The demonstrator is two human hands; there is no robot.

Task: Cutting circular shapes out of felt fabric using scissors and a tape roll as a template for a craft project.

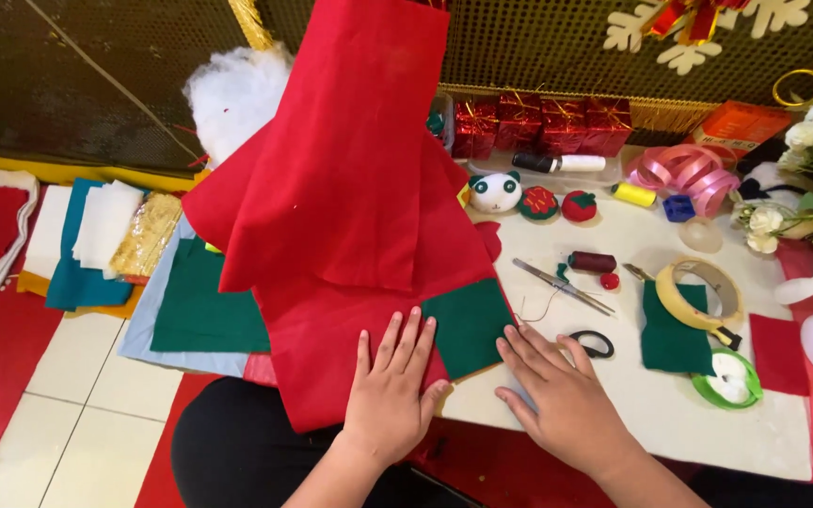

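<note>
While both hands (482,386) lie flat, unclenched, on red felt (331,216), clutter crowds the white table (670,414).

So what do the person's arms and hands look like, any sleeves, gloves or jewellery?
Both are bare: the left hand and right hand wear no gloves, and no rings, watch or bracelets show. The forearms are uncovered to the frame's edge, so no sleeves are visible.

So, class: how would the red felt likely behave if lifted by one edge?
The red felt would probably flop and sag: it already hangs in soft folds. It seems light for its size. The left hand presses it flat, so it likely shifts easily.
</note>
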